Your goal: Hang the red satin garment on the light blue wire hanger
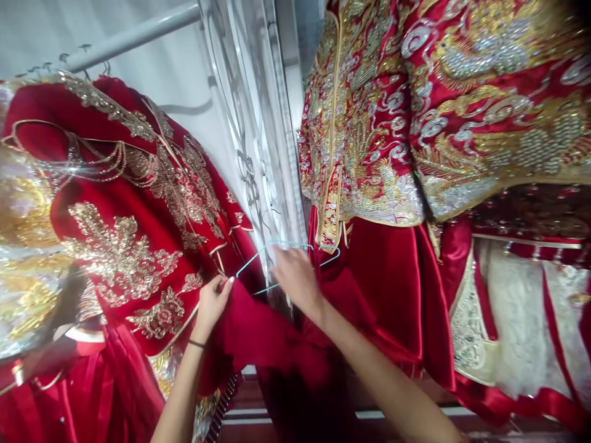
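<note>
A light blue wire hanger (258, 255) hangs low in the middle of the view. My right hand (295, 277) is closed around its middle. My left hand (213, 304) pinches the red fabric (258, 332) at the hanger's left end. That plain red cloth drapes down from both hands. A red dress with gold embroidery (124, 246) hangs just left of my left hand. A red and gold embroidered jacket over a red skirt (364, 160) hangs just right of my right hand.
A white rail (133, 37) at the upper left carries the hooks of the left garments. A white ornate metal grille (252, 154) stands behind the hanger. More embroidered red garments and a white lace piece (512, 301) fill the right side.
</note>
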